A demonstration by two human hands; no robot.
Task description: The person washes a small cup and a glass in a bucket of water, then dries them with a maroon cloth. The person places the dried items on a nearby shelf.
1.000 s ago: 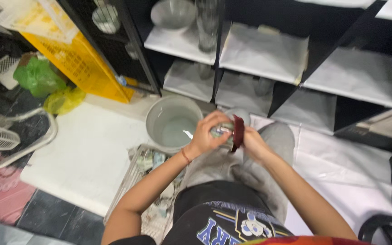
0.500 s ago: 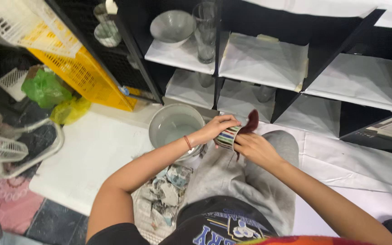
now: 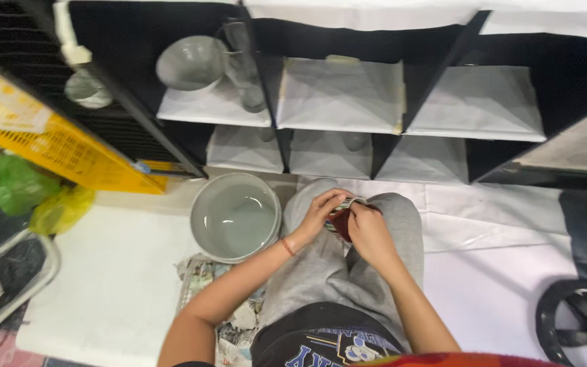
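Observation:
My left hand (image 3: 318,214) grips a striped cup (image 3: 343,205) by its rim, held over my lap in grey trousers. My right hand (image 3: 368,231) presses a dark red cloth (image 3: 340,223) into the cup's mouth; most of the cloth is hidden by the fingers. A grey bucket of water (image 3: 236,217) stands on the floor just left of my knees.
Black cubby shelves (image 3: 273,95) lined with white paper stand ahead, holding a grey bowl (image 3: 191,64) and a tall glass (image 3: 244,64). A yellow crate (image 3: 62,149) and green bags (image 3: 8,187) lie left. Crumpled newspaper (image 3: 236,326) lies beside my hip. A black wheel (image 3: 582,329) sits at right.
The view shifted left and down the shelves. My hands drew closer to my lap, and the red cloth, earlier sticking up above the cup, is now pushed inside it.

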